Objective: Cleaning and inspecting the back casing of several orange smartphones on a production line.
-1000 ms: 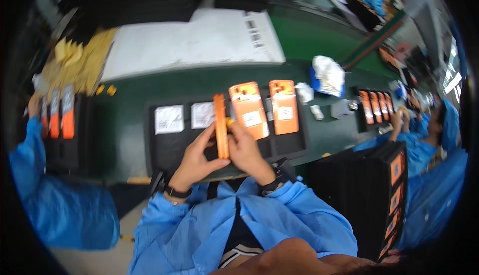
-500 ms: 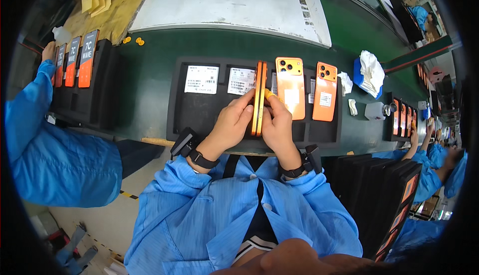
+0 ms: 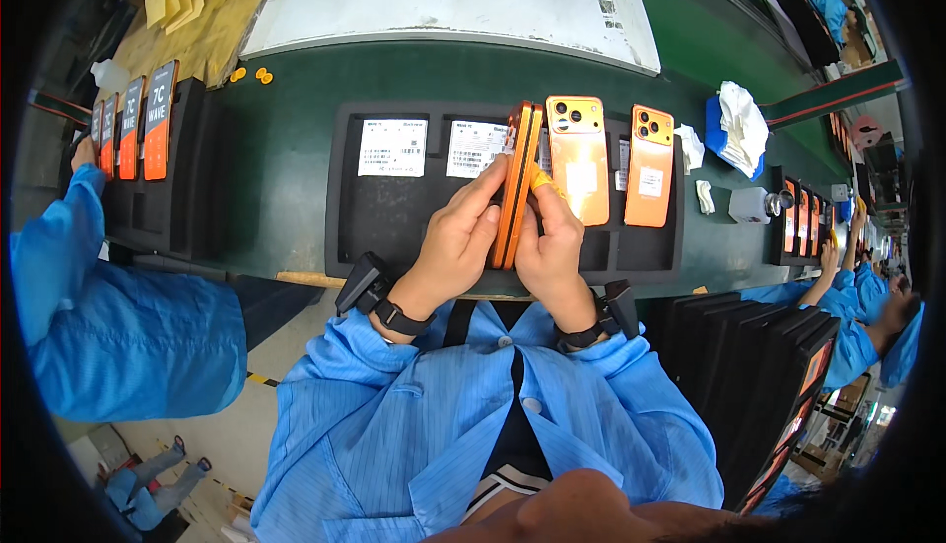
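Your left hand [image 3: 455, 237] and right hand [image 3: 552, 247] press from either side on a pair of orange phones [image 3: 515, 193], fingers nearly straight along the sides. Your wrists angle inward, fingers pointing away from you. A yellow cover [image 3: 544, 181] wraps a right fingertip. The phones stand edge-up, flat together, over the middle of the black tray [image 3: 394, 218], far ends leaning slightly right.

The left hand [image 3: 453, 242] and right hand [image 3: 552, 255] are partly hiding the edge-on orange smartphones [image 3: 519, 183], which are covering the right end of a white label [image 3: 473, 149]. The top edge is cropping a white board [image 3: 443, 1]; a co-worker's head [image 3: 898, 308] is appearing blurred.
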Motion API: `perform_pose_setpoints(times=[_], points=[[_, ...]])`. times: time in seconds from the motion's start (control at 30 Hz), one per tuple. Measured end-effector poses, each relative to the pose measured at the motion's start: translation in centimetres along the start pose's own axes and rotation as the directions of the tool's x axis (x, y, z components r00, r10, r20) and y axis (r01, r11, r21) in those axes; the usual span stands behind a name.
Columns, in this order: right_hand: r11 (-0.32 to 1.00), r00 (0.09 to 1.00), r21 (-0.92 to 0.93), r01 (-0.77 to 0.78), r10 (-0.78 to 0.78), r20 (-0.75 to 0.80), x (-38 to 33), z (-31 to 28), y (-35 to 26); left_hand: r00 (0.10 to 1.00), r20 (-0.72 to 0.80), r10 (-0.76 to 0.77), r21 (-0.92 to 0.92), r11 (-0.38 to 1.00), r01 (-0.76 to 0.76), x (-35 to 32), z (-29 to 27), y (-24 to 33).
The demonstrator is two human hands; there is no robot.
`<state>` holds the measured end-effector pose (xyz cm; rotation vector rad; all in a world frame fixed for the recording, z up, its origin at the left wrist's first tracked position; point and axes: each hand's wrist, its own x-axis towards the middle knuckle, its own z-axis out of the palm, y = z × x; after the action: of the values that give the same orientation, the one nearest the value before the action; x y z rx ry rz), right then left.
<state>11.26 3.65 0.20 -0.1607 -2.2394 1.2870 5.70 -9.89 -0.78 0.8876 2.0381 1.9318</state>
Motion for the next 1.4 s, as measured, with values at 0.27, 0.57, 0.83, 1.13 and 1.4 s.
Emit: perform_pose_setpoints(times=[0.27,0.57,0.83,1.13,1.4], points=[[0.999,0.999,-0.001,0.036,-0.036,0.014,0.0,0.2,0.7,1.0,-0.008,0.022,0.001,1.0,-0.022,0.1,0.0,-0.4],[1.0,0.999,-0.003,-0.015,0.015,0.031,0.0,0.2,0.9,0.999,0.002,-0.038,0.017,0.999,0.038,0.1,0.0,-0.1],[0.993,0.991,0.03,-0.115,0.113,0.066,0.2,0.4,1.1,0.981,-0.011,-0.192,-0.175,0.967,0.187,0.4,0.3,-1.1],[0.955,0.958,0.139,-0.263,0.242,0.153,1.3,0.4,0.8,0.934,0.027,-0.356,-0.064,0.932,0.357,3.6,0.0,0.6],[0.926,1.0,0.377,-0.018,0.011,0.022,2.5,1.0,-0.4,0.983,-0.18,-0.03,-0.453,0.89,-0.055,3.4,0.1,1.7]])
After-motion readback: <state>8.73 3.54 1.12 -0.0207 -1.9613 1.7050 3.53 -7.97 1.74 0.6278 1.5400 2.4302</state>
